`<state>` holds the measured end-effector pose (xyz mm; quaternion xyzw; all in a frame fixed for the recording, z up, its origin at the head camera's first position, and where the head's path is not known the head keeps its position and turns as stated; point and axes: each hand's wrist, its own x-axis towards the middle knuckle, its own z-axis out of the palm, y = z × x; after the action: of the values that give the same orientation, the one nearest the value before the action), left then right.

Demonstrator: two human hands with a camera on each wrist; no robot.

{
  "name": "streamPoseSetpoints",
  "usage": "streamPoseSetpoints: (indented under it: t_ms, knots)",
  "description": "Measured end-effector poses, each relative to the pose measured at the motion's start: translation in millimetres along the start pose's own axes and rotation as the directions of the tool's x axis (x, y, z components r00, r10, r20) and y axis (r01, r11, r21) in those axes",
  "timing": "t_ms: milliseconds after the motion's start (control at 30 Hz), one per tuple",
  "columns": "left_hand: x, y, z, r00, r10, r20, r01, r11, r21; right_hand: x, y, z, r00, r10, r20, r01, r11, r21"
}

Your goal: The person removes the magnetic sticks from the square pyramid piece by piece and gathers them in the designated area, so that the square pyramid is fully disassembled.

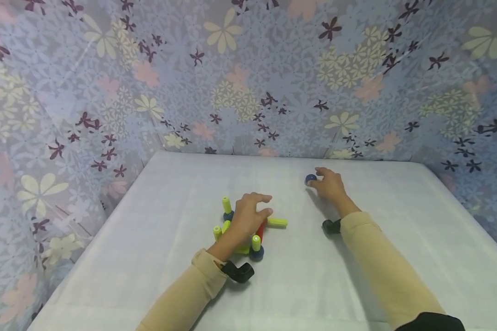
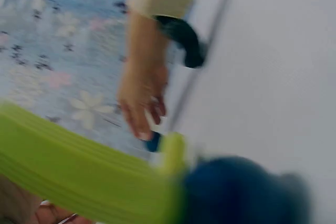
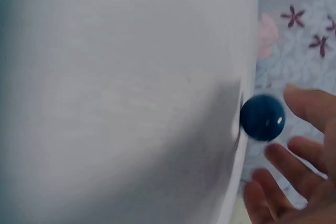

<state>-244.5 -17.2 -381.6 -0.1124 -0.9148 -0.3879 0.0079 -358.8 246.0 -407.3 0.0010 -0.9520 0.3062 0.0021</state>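
Toward the far side of the table, a dark blue ball [image 1: 310, 177] lies by my right hand [image 1: 330, 187]. In the right wrist view, thumb and fingers are spread around the ball [image 3: 262, 118] with gaps showing between. My left hand [image 1: 248, 215] is over a toy structure of yellow-green rods [image 1: 256, 242], blue balls [image 1: 257, 253] and a red rod [image 1: 261, 233]. Its thumb and index finger point right, apart, with nothing between them. The hand hides part of the structure. In the left wrist view, a ribbed green piece [image 2: 79, 166] covers most of the hand.
A white cloth covers the table [image 1: 298, 285]. Flower-patterned fabric [image 1: 248, 78] hangs behind the table and along its sides. Black bands with curved pieces [image 1: 238, 272] are on both wrists, by the beige sleeves [image 1: 381, 257].
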Motion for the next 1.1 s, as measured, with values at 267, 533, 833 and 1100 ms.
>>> streamPoseSetpoints:
  t_ms: [267, 533, 833, 1100]
  knots:
    - [-14.1, 9.7, -51.1, 0.983, 0.044, -0.179, -0.062, 0.993, -0.097, -37, -28, 10, 0.967, -0.169, -0.19, 0.166, 0.986, -0.033]
    - [-9.3, -34.2, -82.2, 0.994, -0.012, -0.107, 0.011, 1.0, -0.013, -71, -74, 43, 0.957, -0.291, 0.0, 0.29, 0.955, 0.066]
    - [-4.7, -72.8, -83.0, 1.0, -0.001, 0.0, 0.001, 0.999, -0.04, -93, -116, 72, 0.929, -0.321, 0.186, 0.315, 0.947, 0.059]
    - [-3.5, -78.2, -78.7, 1.0, -0.018, 0.017, 0.019, 0.998, -0.057, -95, -131, 89, 0.928, -0.307, 0.213, 0.336, 0.935, -0.115]
